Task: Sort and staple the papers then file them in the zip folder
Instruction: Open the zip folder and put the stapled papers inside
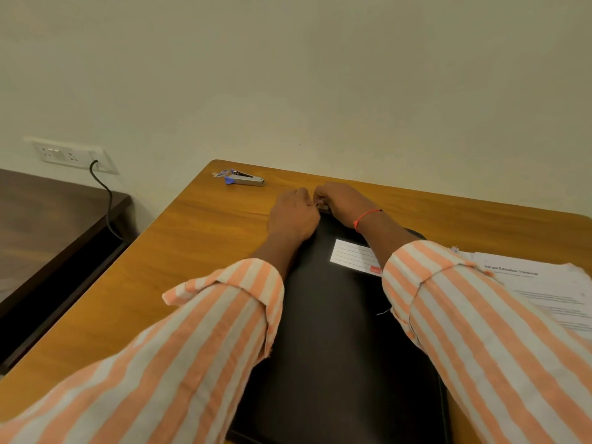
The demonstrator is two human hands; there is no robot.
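A black zip folder [333, 315] with a white lined label [354, 256] lies flat in front of me on the wooden table [205, 238]. Both hands meet at its far edge. My left hand [293, 216] has its fingers curled at the folder's far left corner. My right hand [341, 200] pinches a small metal piece, apparently the zip pull, right beside it. A stack of printed papers [544, 286] lies to the right of the folder, partly under my right sleeve. A silver stapler [245, 179] with a blue end sits at the table's far left corner.
A small staple packet [221, 173] lies next to the stapler. The wall runs right behind the table's far edge. To the left stands a lower dark table [48, 216], with a wall socket [72, 153] and a black cable above it.
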